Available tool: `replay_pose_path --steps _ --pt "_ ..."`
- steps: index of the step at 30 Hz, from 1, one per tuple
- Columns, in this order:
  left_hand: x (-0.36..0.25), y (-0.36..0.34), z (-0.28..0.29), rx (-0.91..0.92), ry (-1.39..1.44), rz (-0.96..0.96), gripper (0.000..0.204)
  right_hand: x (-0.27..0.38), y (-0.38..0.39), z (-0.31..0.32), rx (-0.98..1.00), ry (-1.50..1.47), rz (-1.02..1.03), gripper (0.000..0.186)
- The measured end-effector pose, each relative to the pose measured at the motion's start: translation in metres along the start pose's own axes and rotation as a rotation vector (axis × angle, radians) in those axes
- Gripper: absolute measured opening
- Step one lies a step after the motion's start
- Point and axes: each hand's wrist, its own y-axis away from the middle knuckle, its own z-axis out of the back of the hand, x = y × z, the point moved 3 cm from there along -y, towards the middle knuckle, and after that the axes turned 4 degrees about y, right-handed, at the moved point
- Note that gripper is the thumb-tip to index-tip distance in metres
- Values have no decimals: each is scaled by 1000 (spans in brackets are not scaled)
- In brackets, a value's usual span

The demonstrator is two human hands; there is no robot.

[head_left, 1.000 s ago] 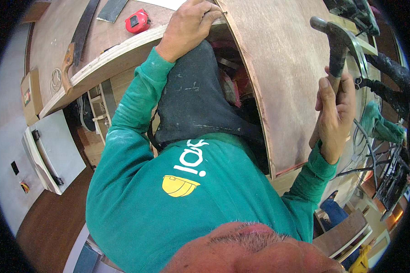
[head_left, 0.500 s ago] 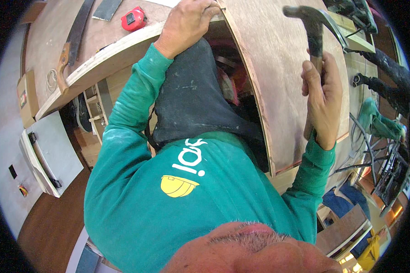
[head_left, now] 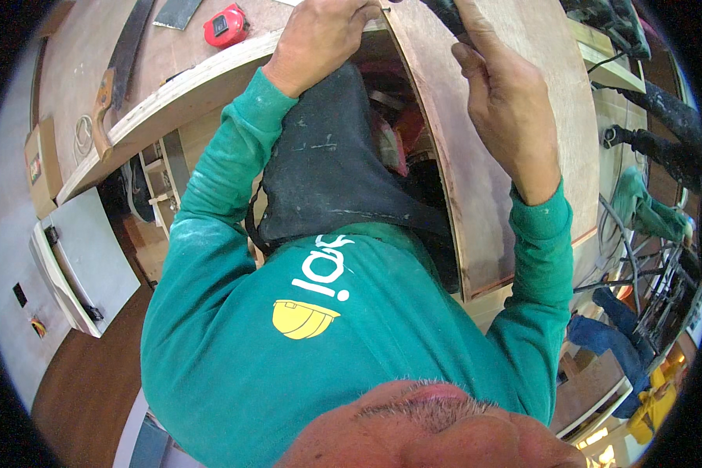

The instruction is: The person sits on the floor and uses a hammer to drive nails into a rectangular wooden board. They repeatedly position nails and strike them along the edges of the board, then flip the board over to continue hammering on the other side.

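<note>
At the top, my left hand (head_left: 324, 35) has its thumb and fingers pinched at the corner of a plywood panel (head_left: 534, 47). A small dark nail (head_left: 385, 10) stands at the fingertips, on the panel's edge. My right hand (head_left: 511, 101) is closed around a hammer (head_left: 444, 15), reaching over the panel toward the left hand. Only the dark part of the hammer near its head shows; the upper edge of the view cuts off the rest. Both arms are in green sleeves.
On the wooden surface at the upper left lie a red tape measure (head_left: 226, 26), a handsaw (head_left: 117, 78) and a grey metal piece (head_left: 177, 12). A cardboard box (head_left: 44, 158) sits at far left. Tangled dark frames (head_left: 663, 273) and a person in blue trousers (head_left: 612, 347) are at right.
My right hand has swung the hammer from its raised place at the right, up and left toward the left hand. My left hand stays at the panel corner.
</note>
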Motion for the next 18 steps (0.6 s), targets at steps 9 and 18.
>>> replay_pose_path --steps 9,18 --pt "2 1 0 -13 25 -10 6 5 -6 1 -175 -2 42 49" --pt "10 -1 3 -25 120 60 13 -5 14 -2 32 -12 -138 39"
